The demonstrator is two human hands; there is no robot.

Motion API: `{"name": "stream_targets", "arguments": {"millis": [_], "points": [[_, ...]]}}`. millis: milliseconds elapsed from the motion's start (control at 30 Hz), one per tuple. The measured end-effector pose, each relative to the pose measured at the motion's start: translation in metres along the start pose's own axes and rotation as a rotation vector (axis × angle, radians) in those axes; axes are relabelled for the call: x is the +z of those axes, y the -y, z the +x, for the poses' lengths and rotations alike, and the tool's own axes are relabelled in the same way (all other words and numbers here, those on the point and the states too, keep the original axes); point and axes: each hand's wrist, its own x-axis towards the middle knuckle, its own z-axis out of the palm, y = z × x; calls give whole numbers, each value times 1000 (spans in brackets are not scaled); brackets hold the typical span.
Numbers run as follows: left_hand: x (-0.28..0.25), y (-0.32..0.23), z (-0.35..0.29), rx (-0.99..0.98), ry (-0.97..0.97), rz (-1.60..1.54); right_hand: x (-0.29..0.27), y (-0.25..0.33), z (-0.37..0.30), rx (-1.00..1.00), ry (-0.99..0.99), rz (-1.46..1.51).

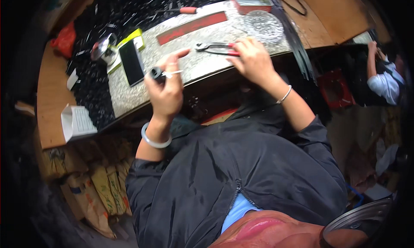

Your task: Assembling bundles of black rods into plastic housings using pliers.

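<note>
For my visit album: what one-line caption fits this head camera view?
Left hand holds a small dark cylinder while the right hand rests on red-handled pliers at a speckled workbench.

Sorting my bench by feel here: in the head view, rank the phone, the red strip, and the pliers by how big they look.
Largest to smallest:
red strip
phone
pliers, partly under the right hand, so unsure against the phone.

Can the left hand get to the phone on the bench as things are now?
Probably yes. The phone lies face up just left of the left hand, with bare bench between. But that hand's grip already holds a small dark piece, so it is not free.
</note>
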Motion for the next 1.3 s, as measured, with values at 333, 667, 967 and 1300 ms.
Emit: {"name": "stream_targets", "arguments": {"millis": [333,667,967,1300], "points": [[-5,7,8,133,16,86,-32,-10,-4,226,255,632],[2,22,19,152,-91,96,-109,53,16,-287,-71,-201],[4,10,5,130,-30,23,-113,56,7,-273,192,118],[8,6,-6,143,12,22,-89,55,-17,-79,312,535]]}}
